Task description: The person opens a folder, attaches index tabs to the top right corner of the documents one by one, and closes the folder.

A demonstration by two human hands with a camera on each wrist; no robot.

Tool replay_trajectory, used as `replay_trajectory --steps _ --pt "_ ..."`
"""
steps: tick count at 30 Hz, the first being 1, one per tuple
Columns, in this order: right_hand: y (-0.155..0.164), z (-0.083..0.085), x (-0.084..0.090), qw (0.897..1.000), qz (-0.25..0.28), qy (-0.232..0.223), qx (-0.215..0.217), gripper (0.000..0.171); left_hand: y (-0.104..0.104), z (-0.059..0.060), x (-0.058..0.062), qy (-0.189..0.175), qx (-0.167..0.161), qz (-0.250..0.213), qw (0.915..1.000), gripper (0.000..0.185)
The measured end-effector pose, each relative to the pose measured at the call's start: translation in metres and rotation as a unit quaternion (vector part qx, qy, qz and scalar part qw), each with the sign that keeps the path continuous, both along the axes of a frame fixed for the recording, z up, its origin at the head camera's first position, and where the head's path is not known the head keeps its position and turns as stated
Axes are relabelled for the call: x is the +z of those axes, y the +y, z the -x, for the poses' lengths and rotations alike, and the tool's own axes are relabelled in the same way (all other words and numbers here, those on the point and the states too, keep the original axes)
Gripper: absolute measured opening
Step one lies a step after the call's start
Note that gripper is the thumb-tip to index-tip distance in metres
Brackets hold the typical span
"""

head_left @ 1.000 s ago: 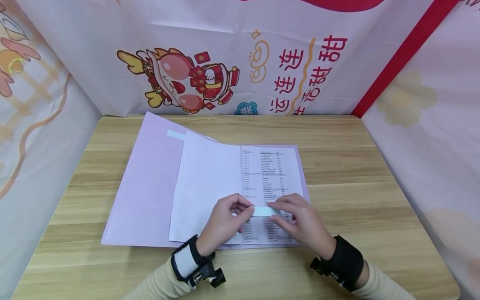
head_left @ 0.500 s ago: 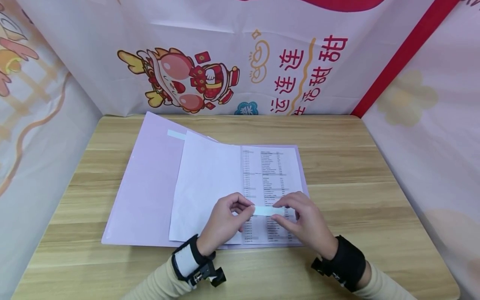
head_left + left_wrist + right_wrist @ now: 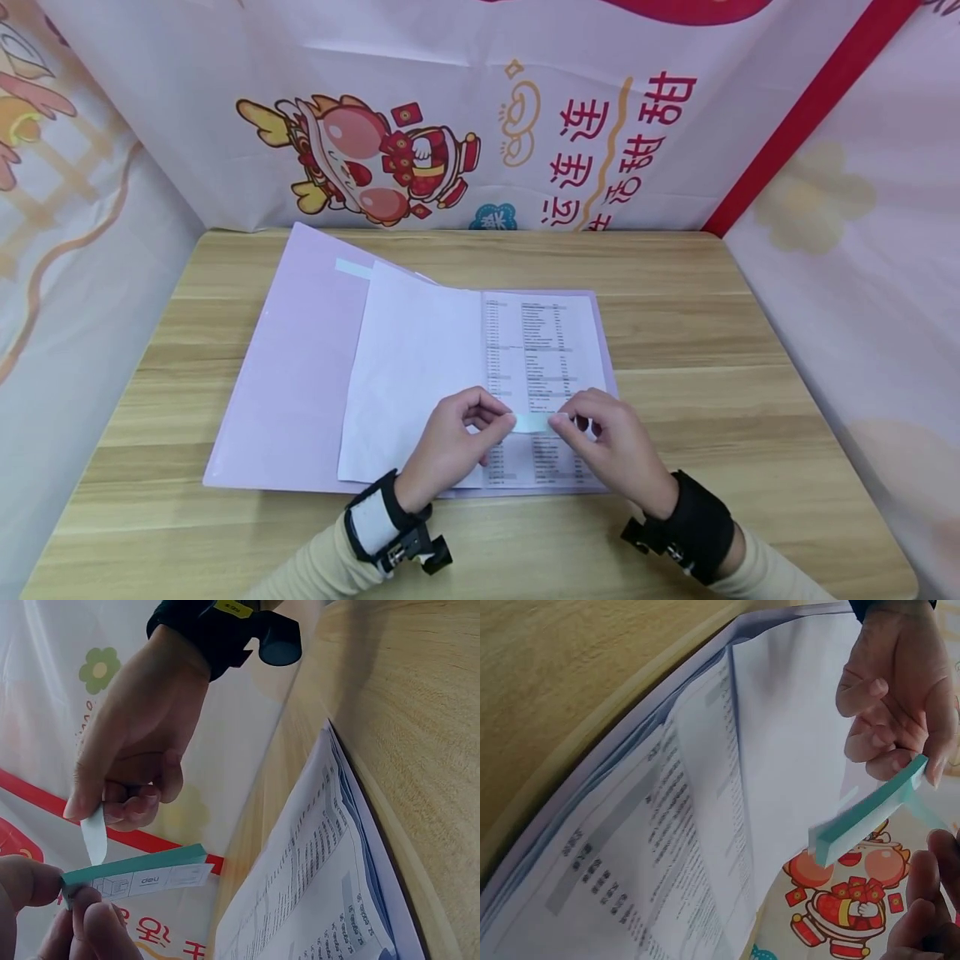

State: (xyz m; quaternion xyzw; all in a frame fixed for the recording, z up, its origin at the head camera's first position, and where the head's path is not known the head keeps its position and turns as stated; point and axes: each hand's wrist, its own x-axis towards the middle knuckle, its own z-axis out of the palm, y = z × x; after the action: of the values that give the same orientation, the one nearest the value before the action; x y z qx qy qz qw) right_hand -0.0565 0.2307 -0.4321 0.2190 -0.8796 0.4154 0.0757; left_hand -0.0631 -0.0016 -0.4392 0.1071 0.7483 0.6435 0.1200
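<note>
Between the two hands, above an open document folder, is a small pad of teal sticky notes (image 3: pixel 157 871). My left hand (image 3: pixel 453 437) pinches one end of the pad between thumb and fingers. Thumb and fingertips of my right hand (image 3: pixel 615 437) pinch the free end of the top sticky note (image 3: pixel 94 838), which lifts away from the pad and stays joined near the left-hand end. Beneath them lies a printed page (image 3: pixel 551 358) with columns of text. Both wrist views show the pad's layered edge; in the head view the fingers cover its ends.
The lilac folder (image 3: pixel 273 408) lies open on the wooden table (image 3: pixel 697 350), its cover to the left. A blank white sheet (image 3: pixel 420 358) is turned over leftward. A pale blue strip (image 3: pixel 352 268) shows near the cover's top. Printed cloth walls (image 3: pixel 622 50) enclose the table.
My right thumb and fingers, earlier apart around the pad's right end, have closed on the top note's end. The note now bends between the hands. The left hand has barely moved.
</note>
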Motion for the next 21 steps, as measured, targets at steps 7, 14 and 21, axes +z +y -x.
replay_trajectory --steps 7,14,21 --pt "-0.004 0.003 0.008 0.999 0.018 -0.019 0.020 0.019 0.000 0.002 -0.004 0.016 -0.004 0.016 0.9997 0.008" --pt "-0.006 0.003 0.013 0.999 0.025 -0.036 0.024 0.019 0.000 0.005 -0.010 0.040 -0.012 0.061 0.9973 0.021" --pt "-0.008 0.002 0.020 0.997 0.036 -0.052 0.041 0.019 -0.001 0.006 -0.017 0.053 -0.096 0.079 0.9908 0.037"
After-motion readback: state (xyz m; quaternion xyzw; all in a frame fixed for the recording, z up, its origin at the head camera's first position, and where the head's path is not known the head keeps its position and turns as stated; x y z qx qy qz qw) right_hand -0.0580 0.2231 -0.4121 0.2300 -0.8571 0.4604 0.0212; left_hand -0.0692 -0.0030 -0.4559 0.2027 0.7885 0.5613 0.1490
